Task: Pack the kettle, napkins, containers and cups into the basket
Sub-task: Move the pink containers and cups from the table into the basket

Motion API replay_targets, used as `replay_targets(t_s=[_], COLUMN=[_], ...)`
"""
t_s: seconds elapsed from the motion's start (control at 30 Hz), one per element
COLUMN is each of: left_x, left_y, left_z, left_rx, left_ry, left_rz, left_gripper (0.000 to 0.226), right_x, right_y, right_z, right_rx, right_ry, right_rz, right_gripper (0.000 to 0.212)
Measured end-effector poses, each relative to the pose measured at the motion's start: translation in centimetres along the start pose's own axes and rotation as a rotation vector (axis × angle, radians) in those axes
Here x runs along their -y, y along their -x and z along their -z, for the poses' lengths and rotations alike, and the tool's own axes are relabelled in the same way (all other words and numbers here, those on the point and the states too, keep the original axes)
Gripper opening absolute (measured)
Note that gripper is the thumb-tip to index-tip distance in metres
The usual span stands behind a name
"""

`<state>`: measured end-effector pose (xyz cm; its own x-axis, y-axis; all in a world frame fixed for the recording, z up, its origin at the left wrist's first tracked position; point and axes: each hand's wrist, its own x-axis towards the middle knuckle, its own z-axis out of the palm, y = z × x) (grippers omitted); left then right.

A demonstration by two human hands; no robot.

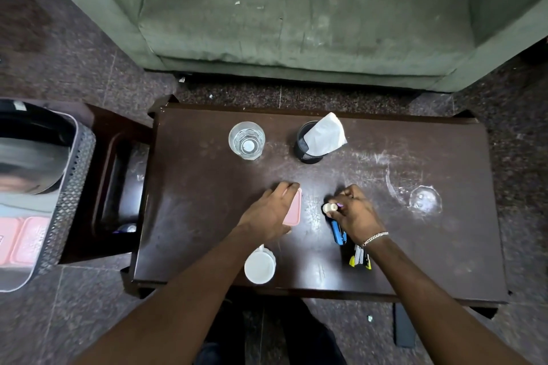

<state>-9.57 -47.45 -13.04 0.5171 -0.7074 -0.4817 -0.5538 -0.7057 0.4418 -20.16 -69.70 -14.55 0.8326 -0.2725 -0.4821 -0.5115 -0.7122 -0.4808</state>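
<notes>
Far out to the left of my left grip, on a lower stand beside the tabletop [444, 157], sits the basket [74, 175]; the kettle [29, 157] already fills much of it, and two pink containers [23, 240] lie in its near end, so I judge the bulky part of the packing done. What is left is all on the tabletop around my hands. Beyond my left grip stands a clear glass [246, 141]; beyond and between both grips, a dark mesh holder [307, 145] with the white napkins [324, 135] poking out of it; off to the right of my right grip lies a second clear glass [421, 198], seemingly tipped on its side, though its outline is faint; just nearer me than my left wrist stands a white cup [259, 266].

My left hand [267, 213] is closed down over the last pink container [293, 210], fingers curled round its far edge – holding it, I think ready to lift. My right hand [355, 213] is pinched shut on a small whitish cap-like thing [329, 207] I cannot identify; under that hand lies a blue stapler [339, 232], and under the wrist some yellow-tipped bits [360, 259], neither part of the job.

So: one container in hand, then napkins, glasses and cup to go.
</notes>
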Motion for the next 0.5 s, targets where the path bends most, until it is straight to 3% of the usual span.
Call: replay_targets(t_s=[0.2,0.5], left_x=[3.0,10.6], left_y=[2.9,11.7], left_z=[2.4,10.1], left_rx=[-0.054,-0.216], left_ry=[0.039,0.021], left_rz=[-0.051,-0.026], left_gripper=[0.116,0.116], right_x=[5.0,19.0], right_y=[0.3,-0.2], right_z=[0.3,0.4], right_rx=[-0.131,-0.160], right_ry=[-0.110,-0.296], right_rz=[0.138,0.491], right_gripper=[0.021,0.023])
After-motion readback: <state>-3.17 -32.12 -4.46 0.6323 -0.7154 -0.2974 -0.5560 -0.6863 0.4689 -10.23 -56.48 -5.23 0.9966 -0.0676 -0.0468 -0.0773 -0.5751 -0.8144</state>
